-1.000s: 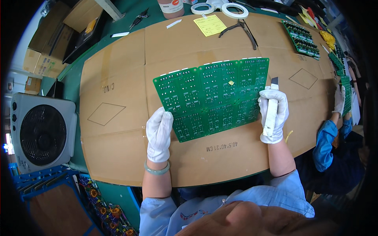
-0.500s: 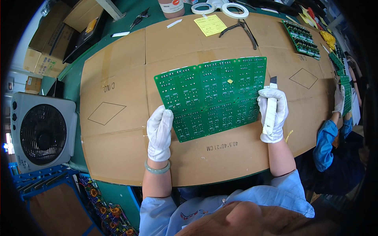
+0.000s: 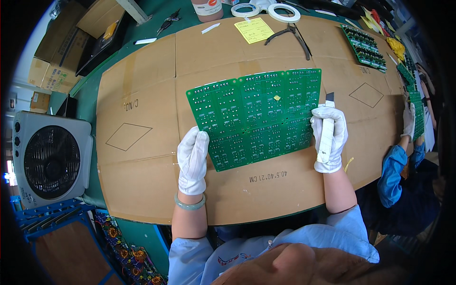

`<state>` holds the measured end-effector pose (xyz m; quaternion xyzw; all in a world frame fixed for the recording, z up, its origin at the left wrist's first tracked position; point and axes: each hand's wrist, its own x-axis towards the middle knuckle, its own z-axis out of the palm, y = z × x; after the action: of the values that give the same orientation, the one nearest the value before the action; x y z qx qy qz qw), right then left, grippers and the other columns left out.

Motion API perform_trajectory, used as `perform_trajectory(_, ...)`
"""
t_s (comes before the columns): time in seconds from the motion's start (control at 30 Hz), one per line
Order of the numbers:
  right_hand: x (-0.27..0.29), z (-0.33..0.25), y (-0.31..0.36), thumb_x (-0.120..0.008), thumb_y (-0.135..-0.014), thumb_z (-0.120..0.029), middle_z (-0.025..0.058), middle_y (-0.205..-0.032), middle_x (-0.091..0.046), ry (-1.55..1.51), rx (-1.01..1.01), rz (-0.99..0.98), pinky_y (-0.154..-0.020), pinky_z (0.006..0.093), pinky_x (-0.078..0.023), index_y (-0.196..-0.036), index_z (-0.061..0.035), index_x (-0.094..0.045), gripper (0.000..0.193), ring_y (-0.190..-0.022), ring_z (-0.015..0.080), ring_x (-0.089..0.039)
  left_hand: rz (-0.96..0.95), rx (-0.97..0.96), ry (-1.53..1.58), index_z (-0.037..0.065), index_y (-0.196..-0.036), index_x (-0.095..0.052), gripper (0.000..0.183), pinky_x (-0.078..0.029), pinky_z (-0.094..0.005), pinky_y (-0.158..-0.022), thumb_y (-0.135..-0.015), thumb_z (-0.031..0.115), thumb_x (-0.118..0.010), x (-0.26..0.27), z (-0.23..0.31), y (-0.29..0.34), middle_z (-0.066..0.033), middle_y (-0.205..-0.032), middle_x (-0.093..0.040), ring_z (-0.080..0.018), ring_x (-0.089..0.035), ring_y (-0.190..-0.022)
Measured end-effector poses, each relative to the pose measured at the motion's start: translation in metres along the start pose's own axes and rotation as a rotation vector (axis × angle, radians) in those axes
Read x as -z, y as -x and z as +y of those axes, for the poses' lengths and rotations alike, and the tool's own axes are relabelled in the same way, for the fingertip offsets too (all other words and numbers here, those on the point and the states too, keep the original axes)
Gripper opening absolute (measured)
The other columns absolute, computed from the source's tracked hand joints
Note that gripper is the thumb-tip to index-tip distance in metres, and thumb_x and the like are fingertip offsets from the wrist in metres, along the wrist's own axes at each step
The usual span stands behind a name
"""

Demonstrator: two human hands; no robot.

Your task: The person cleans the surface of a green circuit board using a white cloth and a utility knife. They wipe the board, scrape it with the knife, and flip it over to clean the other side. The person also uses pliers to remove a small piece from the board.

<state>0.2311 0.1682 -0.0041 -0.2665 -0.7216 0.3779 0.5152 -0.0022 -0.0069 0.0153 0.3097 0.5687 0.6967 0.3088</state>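
A large green circuit board (image 3: pixel 256 118) is held up, tilted, above the cardboard sheet. Its solder-dotted side faces me, and a small yellow sticker (image 3: pixel 277 98) sits near the top. My left hand (image 3: pixel 193 159), in a white glove, pinches the board's left edge. On the opposite edge my gloved right hand (image 3: pixel 332 137) is closed; its fingertips meet the board. That same hand also clasps a flat, white-handled blade (image 3: pixel 326 142), its dark tip pointing away from me.
Cardboard (image 3: pixel 137 180) covers the green table. Pliers (image 3: pixel 292 38), a yellow paper slip (image 3: pixel 253 31) and tape rolls (image 3: pixel 284 13) lie at the far side. A populated circuit board (image 3: pixel 363 47) rests far right, near a co-worker's sleeve (image 3: pixel 393 173). At left stands a fan (image 3: pixel 52 159).
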Motion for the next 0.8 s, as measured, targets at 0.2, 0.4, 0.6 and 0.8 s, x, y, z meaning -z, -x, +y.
perform_trajectory(0.2, -0.0013, -0.0022, -0.0004, -0.063, -0.082, 0.011, 0.0103, -0.096, -0.065, 0.021, -0.004, 0.01, -0.074, 0.0289, -0.053, -0.098, -0.0041, -0.056, 0.023, -0.085, 0.0187, -0.063, -0.002, 0.008, 0.009, -0.005, -0.11, -0.063, 0.025, -0.03, -0.0189, -0.061, -0.1, 0.012, -0.048, 0.0055, -0.0045, 0.0005, 0.0064, -0.081, -0.051, -0.0013, -0.037, -0.071)
perform_trajectory(0.4, -0.0008, -0.0047, -0.0013, -0.062, -0.083, 0.01, 0.0102, -0.097, -0.065, 0.006, -0.02, 0.003, -0.075, 0.0286, -0.053, -0.098, -0.0041, -0.056, 0.022, -0.085, 0.0179, -0.063, 0.021, 0.004, 0.007, -0.004, -0.11, -0.064, 0.025, -0.03, -0.0185, -0.061, -0.101, 0.013, -0.048, 0.0008, -0.0027, -0.001, 0.0071, -0.081, -0.051, -0.0009, -0.037, -0.07)
perform_trajectory(0.6, -0.0013, -0.0051, 0.0, -0.062, -0.084, 0.01, 0.0098, -0.098, -0.064, -0.011, -0.03, 0.001, -0.076, 0.0284, -0.052, -0.098, -0.0043, -0.056, 0.021, -0.087, 0.0173, -0.062, 0.027, 0.017, 0.036, -0.003, -0.111, -0.064, 0.025, -0.031, -0.0179, -0.062, -0.101, 0.015, -0.049, 0.0024, -0.0043, -0.0006, 0.0067, -0.084, -0.055, -0.0007, -0.039, -0.071)
perform_trajectory(0.8, -0.0022, -0.0048, 0.0001, -0.062, -0.082, 0.012, 0.0098, -0.098, -0.064, 0.014, -0.004, 0.012, -0.076, 0.0284, -0.052, -0.098, -0.0044, -0.055, 0.024, -0.088, 0.0175, -0.063, 0.031, 0.022, 0.044, -0.004, -0.111, -0.064, 0.025, -0.032, -0.0175, -0.063, -0.101, 0.015, -0.049, 0.0017, -0.0045, -0.0007, 0.0059, -0.086, -0.056, -0.0006, -0.04, -0.073)
